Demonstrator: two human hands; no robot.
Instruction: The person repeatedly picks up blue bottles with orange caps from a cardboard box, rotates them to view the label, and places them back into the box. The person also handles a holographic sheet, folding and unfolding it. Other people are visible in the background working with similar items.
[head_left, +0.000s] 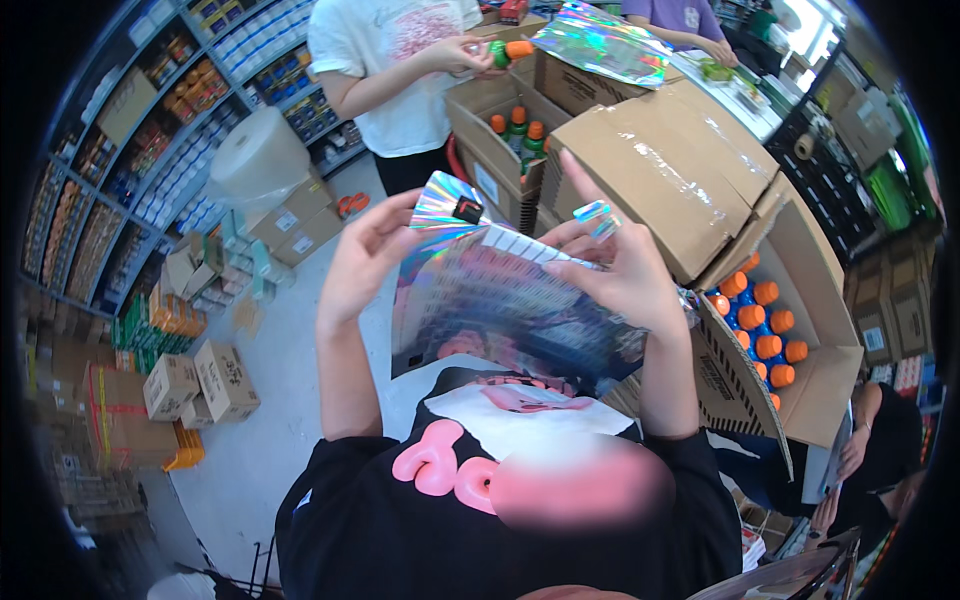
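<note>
A large shiny holographic film sheet or bag (510, 315) hangs in front of my chest. Its upper left part is pinched between the thumb and fingers of my left hand (367, 251), beside a small black patch (468, 210) with a red mark. My right hand (626, 262) grips the upper right edge, its index finger raised. Small holographic label pieces (596, 217) show at the fingers of that hand. A white segmented strip (532, 247) runs along the film's top edge between both hands. Whether the film is a single sheet or a bag I cannot tell.
Beyond my hands stands a taped cardboard box (667, 165). An open carton (817, 300) holds several orange-capped bottles (750, 319); another contains green bottles (517, 133). A co-worker's hand (457, 56) holds a green bottle (501, 54). Shelves (161, 112) and bubble wrap (260, 161) are left.
</note>
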